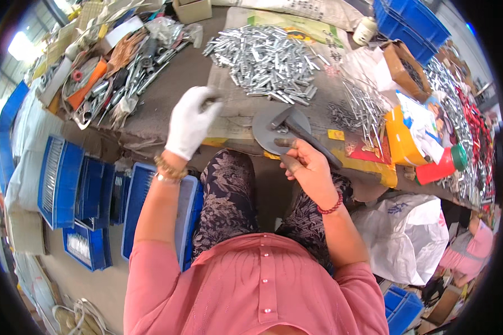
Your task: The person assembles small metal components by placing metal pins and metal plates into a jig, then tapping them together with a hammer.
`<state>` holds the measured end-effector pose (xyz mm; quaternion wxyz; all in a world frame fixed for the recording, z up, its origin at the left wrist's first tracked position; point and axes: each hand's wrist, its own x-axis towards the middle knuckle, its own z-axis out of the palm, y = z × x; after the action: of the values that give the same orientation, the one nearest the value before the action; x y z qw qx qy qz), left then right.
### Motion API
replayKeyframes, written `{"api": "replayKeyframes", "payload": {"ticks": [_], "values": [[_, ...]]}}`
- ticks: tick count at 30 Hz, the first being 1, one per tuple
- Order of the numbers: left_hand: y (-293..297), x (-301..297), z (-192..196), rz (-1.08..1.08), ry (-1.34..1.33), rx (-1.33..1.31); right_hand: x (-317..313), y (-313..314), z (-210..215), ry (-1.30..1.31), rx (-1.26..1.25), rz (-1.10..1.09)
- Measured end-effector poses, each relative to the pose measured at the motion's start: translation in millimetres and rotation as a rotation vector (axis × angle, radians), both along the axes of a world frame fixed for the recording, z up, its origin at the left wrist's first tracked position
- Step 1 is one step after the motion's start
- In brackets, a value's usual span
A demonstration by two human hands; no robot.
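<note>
My left hand (189,124), in a white glove, hovers over the near left part of the bench. Its fingers curl together around something small and dark that I cannot make out. My right hand (310,170) is bare except for dark coverings on some fingertips. Thumb and forefinger stand apart, with nothing visible between them, at the near edge of a round grey plate (261,134). A hammer (313,144) rests across that plate, its handle slanting toward me past my right hand. A few small dark pieces (281,128) lie beside the hammer head.
Beyond the plate spreads a heap of metal tubes (268,61). Thin rods (366,109) and small dark parts (341,114) lie to the right, near a yellow container (402,137) and a red bottle (433,170). Tools (134,78) pile up left. Blue crates (61,181) stand below.
</note>
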<state>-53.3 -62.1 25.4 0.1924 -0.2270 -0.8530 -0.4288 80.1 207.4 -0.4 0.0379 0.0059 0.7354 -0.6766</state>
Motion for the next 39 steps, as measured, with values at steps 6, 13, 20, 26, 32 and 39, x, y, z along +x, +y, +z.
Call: {"api": "replayKeyframes", "payload": {"ticks": [6,13,20,26,32,39], "values": [[92,-45,3,-0.271,0.079,-0.316,-5,2,-13,0.093,0.1,0.027],[103,-64,2,-0.275,0.113,-0.697,1,6,-8,0.197,0.164,-0.011],[53,-34,0,-0.177,0.014,-0.467,20,32,31,0.305,0.153,-0.052],[26,11,4,-0.261,-0.721,0.531,-6,136,22,0.377,0.862,-0.64],[59,51,10,-0.452,-0.896,0.83,-48,160,14,0.344,1.152,-0.553],[60,52,6,-0.387,-0.864,0.502,-39,184,9,0.168,1.08,-0.517]]}}
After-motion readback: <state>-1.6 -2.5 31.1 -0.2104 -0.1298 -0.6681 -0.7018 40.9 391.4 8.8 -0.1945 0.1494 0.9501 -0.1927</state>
